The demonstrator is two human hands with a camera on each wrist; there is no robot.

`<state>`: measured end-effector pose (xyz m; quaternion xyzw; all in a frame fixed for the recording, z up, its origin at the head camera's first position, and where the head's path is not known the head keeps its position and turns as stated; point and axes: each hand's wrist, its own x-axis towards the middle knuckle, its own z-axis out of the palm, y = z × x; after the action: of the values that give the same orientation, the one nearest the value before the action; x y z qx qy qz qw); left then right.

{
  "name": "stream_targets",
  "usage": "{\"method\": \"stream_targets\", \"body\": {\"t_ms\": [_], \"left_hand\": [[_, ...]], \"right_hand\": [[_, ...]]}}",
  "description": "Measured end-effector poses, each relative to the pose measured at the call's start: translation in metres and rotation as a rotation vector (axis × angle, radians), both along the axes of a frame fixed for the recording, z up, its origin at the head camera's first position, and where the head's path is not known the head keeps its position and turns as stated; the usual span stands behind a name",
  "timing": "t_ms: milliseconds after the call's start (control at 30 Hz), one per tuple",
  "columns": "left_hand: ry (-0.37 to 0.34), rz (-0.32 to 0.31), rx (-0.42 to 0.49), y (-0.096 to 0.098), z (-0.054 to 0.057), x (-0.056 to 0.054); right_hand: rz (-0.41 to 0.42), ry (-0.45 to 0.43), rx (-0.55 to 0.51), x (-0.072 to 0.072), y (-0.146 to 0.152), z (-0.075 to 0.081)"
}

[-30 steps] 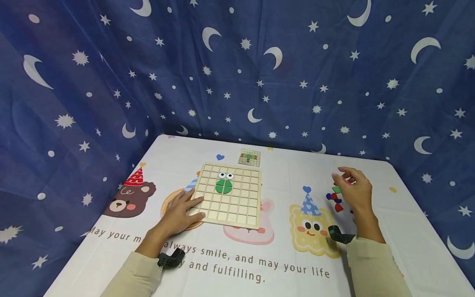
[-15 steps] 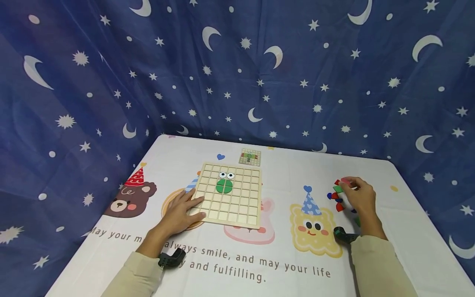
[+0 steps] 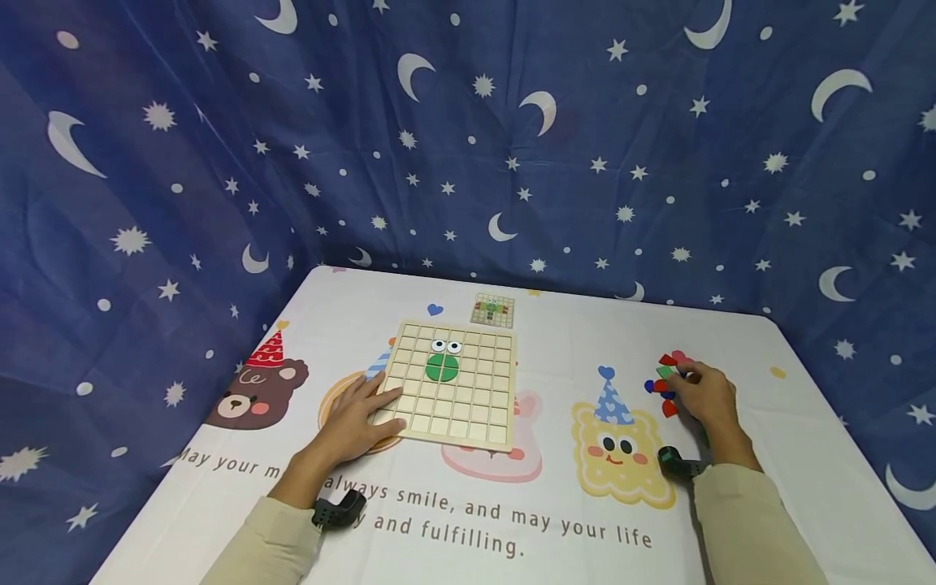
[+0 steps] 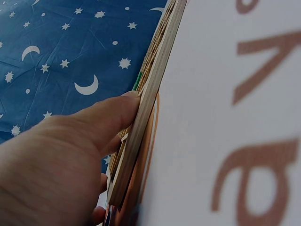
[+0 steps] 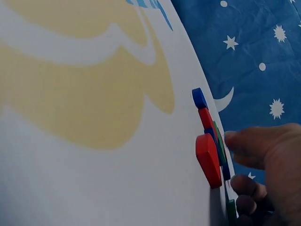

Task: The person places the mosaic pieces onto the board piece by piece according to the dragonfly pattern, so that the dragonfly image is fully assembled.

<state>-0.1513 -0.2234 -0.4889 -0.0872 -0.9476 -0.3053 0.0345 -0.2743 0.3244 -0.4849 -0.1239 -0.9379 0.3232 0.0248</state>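
Observation:
A wooden grid board (image 3: 461, 390) lies on the table with two eye pieces (image 3: 446, 346) and a round green shape (image 3: 442, 367) of several pieces set on it. My left hand (image 3: 354, 418) rests on the board's lower left edge, fingers spread; in the left wrist view my thumb (image 4: 110, 115) touches the edge. At the right, my right hand (image 3: 705, 394) reaches down over a small pile of coloured pieces, with its fingers bent. The right wrist view shows red pieces (image 5: 207, 157) and a blue piece (image 5: 199, 98) beside the fingertips. I see no piece gripped; the hand hides part of the pile.
Behind the board lies a small pattern card (image 3: 493, 309) with a printed figure on a grid. The tablecloth (image 3: 556, 357) is white with printed cartoons and lettering. A blue star-and-moon curtain (image 3: 468, 146) hangs along the back and left sides.
My right hand has come down onto the pile, then shifted slightly toward me, uncovering pink and red pieces at the far end. My left hand and the board have not moved.

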Motion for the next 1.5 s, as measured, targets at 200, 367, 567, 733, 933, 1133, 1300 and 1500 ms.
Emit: {"method": "stream_targets", "body": {"t_ms": [200,367,567,733,933,1133,1300,1500], "left_hand": [[0.000,0.000,0.001,0.000,-0.002,-0.001],[0.004,-0.001,0.003,0.000,-0.002,-0.001],[0.009,-0.003,0.003,-0.001,-0.001,-0.001],[0.004,-0.002,-0.001,-0.001,-0.002,-0.002],[-0.005,0.005,0.006,-0.002,-0.004,-0.001],[-0.002,0.004,-0.002,-0.002,-0.002,-0.002],[0.004,0.005,-0.003,-0.002,-0.003,-0.001],[0.013,-0.004,0.018,-0.001,-0.002,-0.001]], "right_hand": [[0.023,-0.013,0.059,-0.001,-0.002,0.000],[0.008,-0.031,0.062,-0.001,-0.004,0.000],[-0.014,-0.065,0.048,-0.004,-0.005,0.001],[-0.049,-0.055,0.038,-0.003,-0.005,0.005],[-0.021,0.041,0.037,0.004,-0.009,0.018],[0.076,0.233,0.051,0.015,-0.023,0.041],[0.131,0.361,0.013,0.025,-0.040,0.062],[0.221,0.517,-0.032,0.033,-0.065,0.084]]}}
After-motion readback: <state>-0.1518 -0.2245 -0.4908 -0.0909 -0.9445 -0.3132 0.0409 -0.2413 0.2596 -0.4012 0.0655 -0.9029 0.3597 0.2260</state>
